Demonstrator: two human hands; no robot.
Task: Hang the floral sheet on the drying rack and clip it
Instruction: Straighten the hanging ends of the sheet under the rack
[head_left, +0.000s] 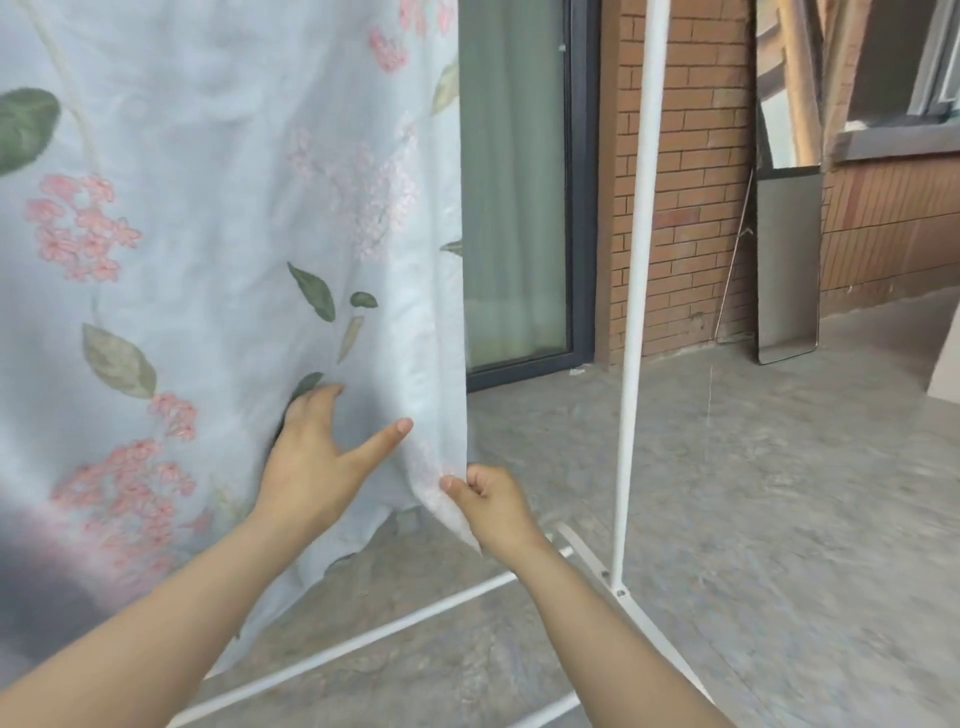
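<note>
Red brick wall (685, 182) is seen behind the white metal upright pole of the drying rack (636, 260), left of which the pale blue floral sheet (208, 234) is hung. Its side edge is pinched by the right hand (491, 501) nearer the pole, while the left hand (317, 462) is laid spread flat on the cloth farther left; the edge is best drawn taut toward the pole as creases are smoothed before clipping.

Left hand (311, 462) flat, fingers spread, on the sheet (208, 218); right hand (493, 501) in a pinch on its edge.
</note>
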